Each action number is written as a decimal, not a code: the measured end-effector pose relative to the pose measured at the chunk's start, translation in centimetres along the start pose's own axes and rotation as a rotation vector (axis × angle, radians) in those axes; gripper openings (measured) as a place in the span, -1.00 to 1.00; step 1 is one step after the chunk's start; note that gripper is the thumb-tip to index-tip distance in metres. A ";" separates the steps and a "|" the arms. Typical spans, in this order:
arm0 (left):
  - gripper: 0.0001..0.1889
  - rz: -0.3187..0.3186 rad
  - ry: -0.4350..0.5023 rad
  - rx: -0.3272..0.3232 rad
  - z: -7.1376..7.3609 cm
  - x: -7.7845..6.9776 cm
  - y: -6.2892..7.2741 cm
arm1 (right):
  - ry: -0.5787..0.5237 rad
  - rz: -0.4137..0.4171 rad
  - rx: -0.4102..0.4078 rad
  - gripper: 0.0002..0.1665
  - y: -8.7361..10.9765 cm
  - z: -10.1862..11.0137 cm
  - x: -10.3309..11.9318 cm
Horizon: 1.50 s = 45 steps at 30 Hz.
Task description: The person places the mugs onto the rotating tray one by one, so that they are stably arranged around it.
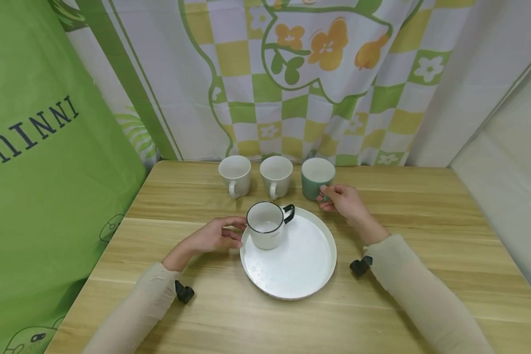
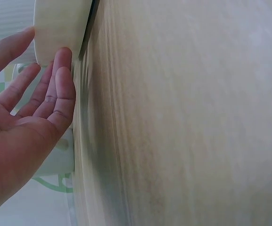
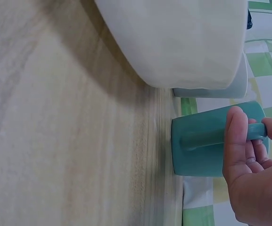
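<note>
My right hand (image 1: pixel 346 201) pinches the handle of a teal mug (image 1: pixel 309 189) with a pale inside, upright at the back of the table. In the right wrist view, thumb and fingers meet at the handle of that mug (image 3: pixel 199 162). A round white tray (image 1: pixel 301 268) lies in the middle, carrying a white mug with a black rim and black handle (image 1: pixel 265 240) on its left part. At the tray's left edge is my left hand (image 1: pixel 217 235), fingers loosely bent. The left wrist view shows its fingertips right at the tray's outer wall (image 2: pixel 60 28).
Two white mugs (image 1: pixel 243 186) stand in line left of the teal one, handles toward me. Behind them hangs a checkered curtain (image 1: pixel 270 88). Green fabric (image 1: pixel 48 187) borders the wooden table (image 1: pixel 230 319) on the left, and a white panel (image 1: pixel 509 147) on the right.
</note>
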<state>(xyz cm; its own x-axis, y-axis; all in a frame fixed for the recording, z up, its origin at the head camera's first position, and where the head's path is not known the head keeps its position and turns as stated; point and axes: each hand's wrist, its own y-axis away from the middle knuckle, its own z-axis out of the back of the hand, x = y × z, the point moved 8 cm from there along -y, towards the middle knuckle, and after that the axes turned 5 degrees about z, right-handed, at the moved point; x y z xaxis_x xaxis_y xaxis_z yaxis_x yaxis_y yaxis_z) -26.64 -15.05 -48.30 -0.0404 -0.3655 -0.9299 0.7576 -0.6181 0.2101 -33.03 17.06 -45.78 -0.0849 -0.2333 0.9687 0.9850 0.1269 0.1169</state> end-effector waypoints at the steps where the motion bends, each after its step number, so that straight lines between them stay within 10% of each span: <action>1: -0.32 -0.001 0.000 0.002 0.0 0.0 0.0 | 0.001 0.001 0.000 -0.45 0.0 0.0 0.0; 45: -0.34 0.012 -0.015 -0.010 0.1 0.5 -0.2 | -0.037 0.041 0.012 -0.54 1.0 0.3 0.4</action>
<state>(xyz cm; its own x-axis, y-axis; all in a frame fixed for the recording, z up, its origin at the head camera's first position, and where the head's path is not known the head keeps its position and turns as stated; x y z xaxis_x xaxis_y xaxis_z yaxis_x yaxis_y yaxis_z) -26.84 -15.17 -48.73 -0.0408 -0.3838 -0.9225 0.7644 -0.6066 0.2186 -32.11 17.34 -45.19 -0.0505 -0.1916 0.9802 0.9860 0.1467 0.0795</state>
